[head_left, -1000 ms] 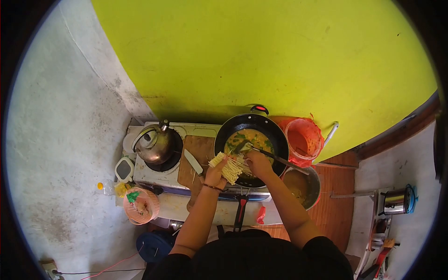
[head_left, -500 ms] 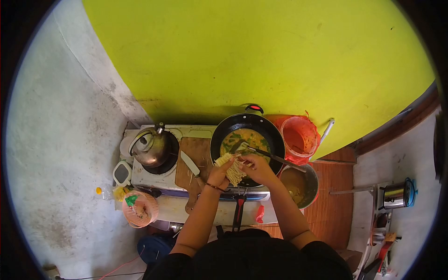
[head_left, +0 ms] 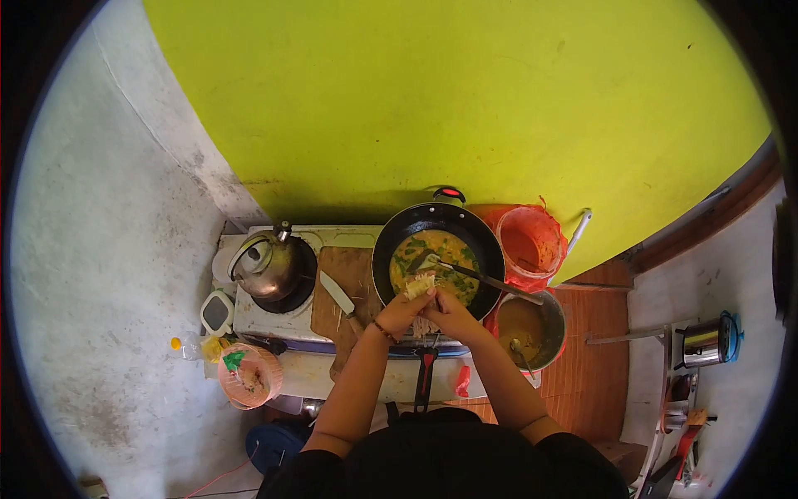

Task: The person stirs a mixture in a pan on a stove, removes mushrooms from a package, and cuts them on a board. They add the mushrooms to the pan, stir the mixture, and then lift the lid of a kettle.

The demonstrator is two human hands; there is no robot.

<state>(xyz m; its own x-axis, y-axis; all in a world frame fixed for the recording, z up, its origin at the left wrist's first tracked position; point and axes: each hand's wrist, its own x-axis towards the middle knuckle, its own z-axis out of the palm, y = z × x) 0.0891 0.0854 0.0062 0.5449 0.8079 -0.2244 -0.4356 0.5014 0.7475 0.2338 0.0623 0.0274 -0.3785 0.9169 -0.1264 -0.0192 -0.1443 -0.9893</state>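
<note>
Both my hands grip a bunch of pale, thin-stemmed enoki mushrooms (head_left: 421,287) over the near edge of a black wok (head_left: 385,237). My left hand (head_left: 402,314) is closed round its left side, while my right hand (head_left: 451,318) closes on it from the right; fingers hide much of the bunch. Yellowish soup with green leaves (head_left: 449,247) fills the bottom of the wok. A dark-handled spatula (head_left: 474,274) rests in it, its handle across the right rim. Left of the wok, a knife (head_left: 337,293) lies on a wooden cutting board (head_left: 342,264) with thin pale bits.
A kettle (head_left: 270,270) stands on the left burner of the stove (head_left: 349,236). To the wok's right are a red-lined bucket (head_left: 532,241) and a pot of brownish liquid with a spoon (head_left: 519,320). A pink basket (head_left: 249,378) sits front left. The wok's handle (head_left: 425,378) points toward me.
My hands have come closer together round the mushrooms, covering more of them. The bunch has turned, with its stems hanging lower. A spoon now shows in the right-hand pot.
</note>
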